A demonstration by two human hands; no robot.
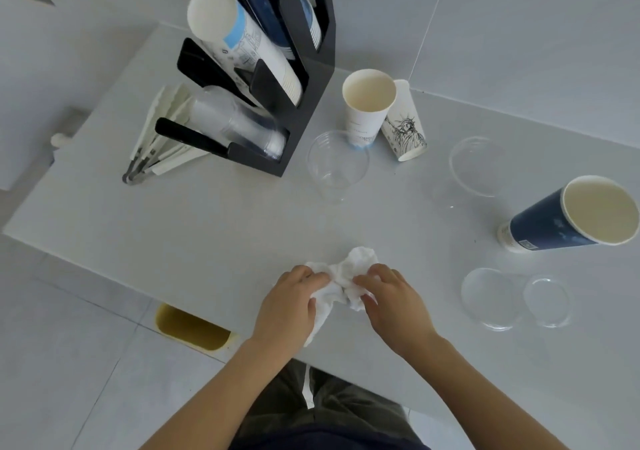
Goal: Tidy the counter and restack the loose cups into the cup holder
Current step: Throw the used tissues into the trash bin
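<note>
White counter | both hands: L + R gripping crumpled tissue | cups loose

You've got a white cloth, a navy cup, a black cup holder, and a white cup with a statue drawing.

White counter — cup holder, loose cups, crumpled tissue.

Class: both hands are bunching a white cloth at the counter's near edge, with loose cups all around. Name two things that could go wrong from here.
1. Wiping rightward, the cloth could push the clear cup lying near the front edge onto the floor.
2. The dark blue cup stands close to the counter's right side; a careless sweep might tip it.
</note>
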